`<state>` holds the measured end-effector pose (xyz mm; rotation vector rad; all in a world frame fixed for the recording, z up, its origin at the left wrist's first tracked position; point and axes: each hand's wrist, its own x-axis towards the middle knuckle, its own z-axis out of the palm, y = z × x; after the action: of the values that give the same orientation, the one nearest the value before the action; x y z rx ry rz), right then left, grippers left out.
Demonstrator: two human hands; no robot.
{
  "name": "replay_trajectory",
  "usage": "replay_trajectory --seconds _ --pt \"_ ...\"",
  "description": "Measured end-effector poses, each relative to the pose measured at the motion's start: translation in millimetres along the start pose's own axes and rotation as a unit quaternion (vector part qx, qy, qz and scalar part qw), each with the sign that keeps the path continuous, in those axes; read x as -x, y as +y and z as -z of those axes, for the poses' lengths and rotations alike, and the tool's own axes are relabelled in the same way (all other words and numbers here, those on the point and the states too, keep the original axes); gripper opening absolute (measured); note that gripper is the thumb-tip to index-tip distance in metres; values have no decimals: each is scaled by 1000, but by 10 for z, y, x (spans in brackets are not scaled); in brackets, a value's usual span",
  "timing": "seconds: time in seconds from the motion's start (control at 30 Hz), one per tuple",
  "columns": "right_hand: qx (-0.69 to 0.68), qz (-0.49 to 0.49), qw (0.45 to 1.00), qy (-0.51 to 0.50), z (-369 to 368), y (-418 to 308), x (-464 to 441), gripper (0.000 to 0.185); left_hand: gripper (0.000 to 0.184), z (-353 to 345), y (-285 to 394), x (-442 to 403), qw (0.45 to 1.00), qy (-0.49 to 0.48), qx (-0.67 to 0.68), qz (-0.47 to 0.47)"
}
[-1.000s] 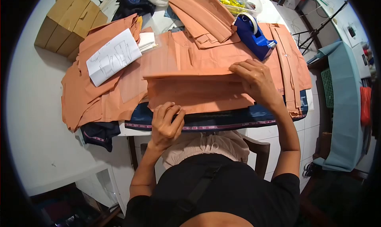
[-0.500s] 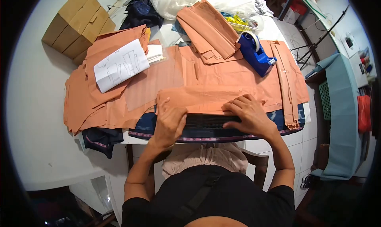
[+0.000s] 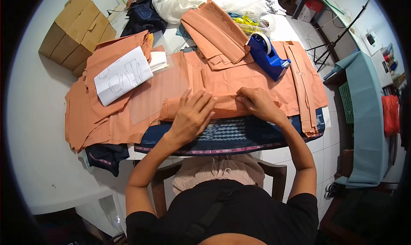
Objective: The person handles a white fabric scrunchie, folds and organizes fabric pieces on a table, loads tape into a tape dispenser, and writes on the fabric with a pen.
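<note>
- Nearer to me than the blue tape dispenser and to its left, the folded paper lies between my hands, at the edge nearest my lap of the wide paper sheets and beside the dark cloth.
- My left hand is on its left part, fingers spread and straight, gripping nothing, palm down.
- My right hand, just on the lap side of the dispenser, has fingers bent and seems to pinch the paper's upper edge; the thumb tip is partly hidden.
- Done, as far as I can judge: the paper is down to a narrow band.
- Left, I judge: its right end looks loose and creased, so the fold seems unfinished; I cannot tell how many layers it has.
- Beyond it, left of the dispenser, a paper bundle lies already folded, out of my hands.
</note>
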<state>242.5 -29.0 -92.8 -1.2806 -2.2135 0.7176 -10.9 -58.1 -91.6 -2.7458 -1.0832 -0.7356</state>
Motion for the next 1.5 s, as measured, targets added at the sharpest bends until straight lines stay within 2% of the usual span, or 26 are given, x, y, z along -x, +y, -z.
replay_trajectory --seconds 0.07,0.1,0.17,0.37,0.53,0.63,0.67,0.77,0.8,0.83,0.9,0.93,1.0,1.03,1.1,1.13,1.17,1.2,1.33,1.5 --pt "-1 -19 1000 -13 44 -72 40 15 43 -69 32 15 1000 -20 6 8" --pt "38 17 999 -6 73 -115 85 14 48 -78 42 17 999 -31 10 11" --pt "114 85 990 7 106 -187 195 13 49 33 65 64 999 -49 18 14" --pt "157 119 980 19 106 -179 382 15 55 259 -7 152 992 -101 66 38" --pt "186 153 968 78 75 -180 319 17 48 225 -113 -132 994 -94 56 17" --pt "192 153 963 111 138 -247 288 17 36 104 -272 -249 962 -171 207 56" --pt "189 148 962 131 169 -266 299 17 36 111 -283 -259 961 -175 208 50" --pt "186 129 957 180 285 -261 387 17 31 167 -307 -282 929 -245 228 160" --pt "185 123 952 209 329 -247 411 18 31 185 -289 -309 929 -246 227 158" --pt "183 117 947 238 350 -238 419 18 32 218 -262 -342 910 -248 262 203" --pt "183 120 947 233 339 -238 431 21 34 271 -221 -382 864 -246 328 292" --pt "184 122 948 229 326 -240 442 23 34 243 -231 -366 866 -243 327 292" --pt "188 130 946 229 286 -239 429 25 32 72 -304 -303 916 -165 306 201" --pt "208 152 948 189 213 -242 397 30 32 6 -341 -289 935 -125 293 154" --pt "245 191 944 107 16 -229 335 39 35 -67 -361 -277 954 -112 253 116" --pt "248 193 943 112 -93 -186 314 39 38 -102 -356 -273 967 -103 217 81" --pt "244 188 949 74 -209 -127 290 47 41 -135 -349 -266 978 -94 180 46" --pt "239 183 953 36 -292 -94 267 55 41 -170 -335 -249 979 -90 176 42" --pt "191 129 973 17 -447 -104 292 65 47 -264 -230 -162 984 -130 124 -14" --pt "204 110 970 72 -331 -37 341 52 50 -320 -183 -83 979 -173 106 -1"
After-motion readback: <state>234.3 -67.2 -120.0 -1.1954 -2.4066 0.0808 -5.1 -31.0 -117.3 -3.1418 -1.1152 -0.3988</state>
